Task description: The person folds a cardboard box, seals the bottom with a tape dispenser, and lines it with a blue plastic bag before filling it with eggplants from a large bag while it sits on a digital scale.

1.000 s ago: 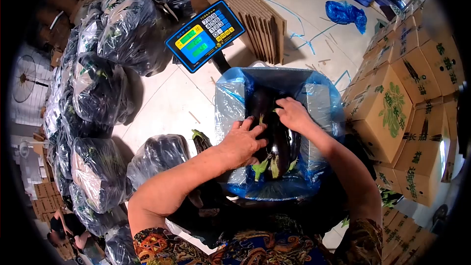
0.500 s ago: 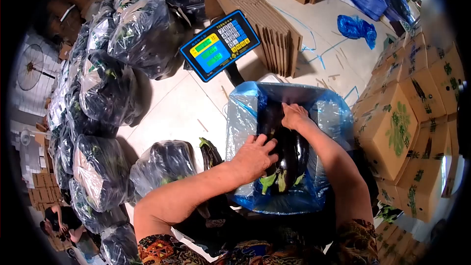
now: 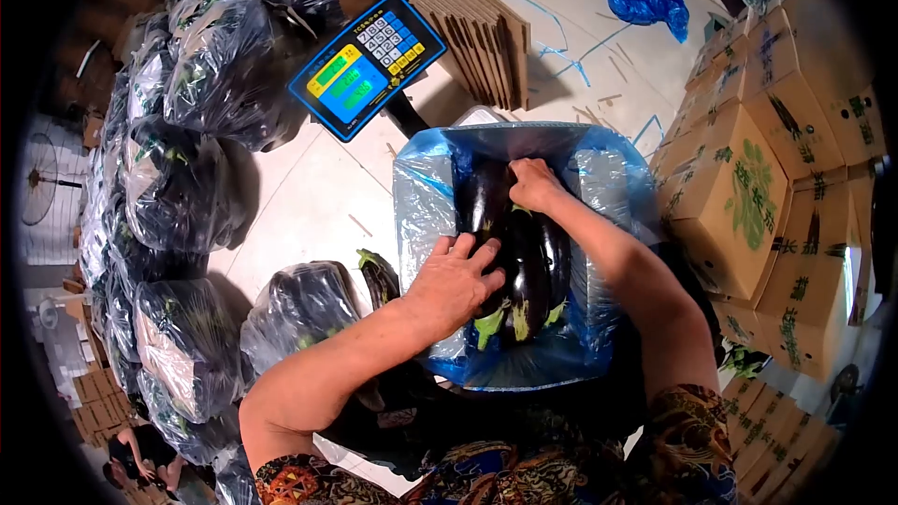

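Glossy dark eggplants [image 3: 526, 285] lie lengthwise in a box lined with blue plastic [image 3: 423, 196], several green stem ends toward me. My left hand [image 3: 456, 281] rests over the left side of the eggplants, fingers spread and touching them. At the far end of the box, my right hand [image 3: 535, 185] has its fingers curled against the upper end of a long eggplant [image 3: 485, 194]; its fingertips are partly hidden. Just beyond the box stands a scale display [image 3: 367, 64] with lit green digits. Another eggplant [image 3: 376, 279] lies outside, left of the box.
Plastic bags of eggplants [image 3: 178, 182] line the left side, with one bag [image 3: 304, 313] close to the box. Flattened cardboard [image 3: 468, 28] leans behind the display. Printed cartons [image 3: 730, 206] are stacked at right. Blue plastic [image 3: 647, 7] lies on the floor. Another person [image 3: 140, 454] is at lower left.
The view has shifted, so the box and display appear farther left and higher. My right hand's fingers look more curled at the eggplant's end. My left hand stays on the eggplants.
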A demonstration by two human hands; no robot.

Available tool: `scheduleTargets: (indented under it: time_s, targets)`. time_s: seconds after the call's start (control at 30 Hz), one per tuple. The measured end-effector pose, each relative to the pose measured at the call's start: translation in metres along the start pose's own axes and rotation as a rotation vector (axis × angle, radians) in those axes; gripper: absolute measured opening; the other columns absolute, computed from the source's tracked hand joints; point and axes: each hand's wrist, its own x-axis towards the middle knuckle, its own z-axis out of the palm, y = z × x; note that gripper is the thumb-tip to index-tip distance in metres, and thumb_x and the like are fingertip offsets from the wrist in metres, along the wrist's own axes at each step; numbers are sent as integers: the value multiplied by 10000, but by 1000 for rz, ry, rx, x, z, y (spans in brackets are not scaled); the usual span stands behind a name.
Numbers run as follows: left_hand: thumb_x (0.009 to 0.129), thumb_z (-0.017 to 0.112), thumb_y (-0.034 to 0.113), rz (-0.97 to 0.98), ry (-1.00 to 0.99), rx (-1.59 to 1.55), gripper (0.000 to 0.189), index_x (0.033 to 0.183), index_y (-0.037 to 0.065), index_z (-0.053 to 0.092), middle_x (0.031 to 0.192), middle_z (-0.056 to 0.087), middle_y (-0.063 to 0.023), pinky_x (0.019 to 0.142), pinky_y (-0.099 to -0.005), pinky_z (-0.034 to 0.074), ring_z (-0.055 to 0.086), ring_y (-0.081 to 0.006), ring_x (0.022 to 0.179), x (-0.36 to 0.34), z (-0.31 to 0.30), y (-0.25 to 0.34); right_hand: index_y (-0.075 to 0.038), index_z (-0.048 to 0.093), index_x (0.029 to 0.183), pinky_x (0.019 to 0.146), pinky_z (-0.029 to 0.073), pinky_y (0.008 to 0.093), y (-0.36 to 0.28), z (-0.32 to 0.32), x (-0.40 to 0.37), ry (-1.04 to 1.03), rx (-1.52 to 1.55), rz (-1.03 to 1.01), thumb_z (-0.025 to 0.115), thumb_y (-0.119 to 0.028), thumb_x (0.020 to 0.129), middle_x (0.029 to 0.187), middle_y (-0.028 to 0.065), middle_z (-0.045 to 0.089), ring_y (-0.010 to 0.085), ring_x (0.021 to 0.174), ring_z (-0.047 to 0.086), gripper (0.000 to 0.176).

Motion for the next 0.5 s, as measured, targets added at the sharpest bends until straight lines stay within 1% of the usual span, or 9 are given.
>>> scheduleTargets:
  time_s: [0.03,0.07,0.13,0.17,0.2,0.27,0.37,0.47,0.5]
  targets:
    - [683,745,267,10,43,69,467,1126,176,629,1337,472,-82,917,-409,369,457,-280,1120,-2,4,0,21,629,975,894,492,443,8,2,3,43,-21,-37,531,-95,736,1015,222,657,417,1015,604,282]
    - [682,746,268,-5,40,42,476,1133,174,626,1332,476,-81,912,-409,371,460,-276,1117,-3,6,-2,27,636,945,731,556,397,16,-2,5,7,28,-20,588,-116,765,852,180,694,362,792,681,234]
    - [681,748,270,-29,42,-11,494,1148,168,622,1323,485,-79,902,-408,377,467,-268,1110,-1,6,-6,10,670,895,714,564,357,12,-27,-14,-126,409,114,657,-187,768,802,153,700,287,705,699,235]
    - [674,762,283,-49,20,-61,550,1190,168,609,1306,487,-75,901,-413,375,467,-268,1111,0,4,-12,10,660,913,626,558,316,20,-23,-17,-55,500,55,720,-247,756,713,102,689,208,567,673,307]
    - [667,776,296,-69,-2,-108,607,1233,168,597,1288,489,-72,900,-418,373,466,-268,1112,3,2,-16,5,652,958,716,555,334,19,-22,-20,-68,524,86,718,-245,772,837,149,701,270,732,701,319]
    - [659,786,294,-109,-60,-108,635,1249,163,591,1264,484,-80,905,-422,365,455,-273,1121,8,-1,-14,-9,644,1013,832,530,376,24,-5,-15,47,370,73,712,-235,781,996,197,680,337,933,667,331]
    - [664,777,272,-137,-47,-31,598,1222,147,601,1251,480,-106,909,-427,358,434,-296,1134,9,11,-3,-21,642,1036,921,484,419,11,-12,-17,18,272,127,702,-230,792,1111,223,639,387,1076,592,327]
    - [673,757,251,-92,-31,-85,519,1160,130,624,1270,480,-106,902,-432,374,430,-311,1131,5,14,10,-30,638,1059,917,487,434,17,5,-15,171,198,99,687,-231,800,1100,213,646,387,1063,600,331]
    - [664,764,250,-71,6,-83,512,1144,132,629,1275,485,-88,895,-426,390,431,-308,1123,6,16,10,-35,634,1072,916,489,436,19,4,-11,125,181,103,681,-228,807,1107,220,640,396,1070,593,331]
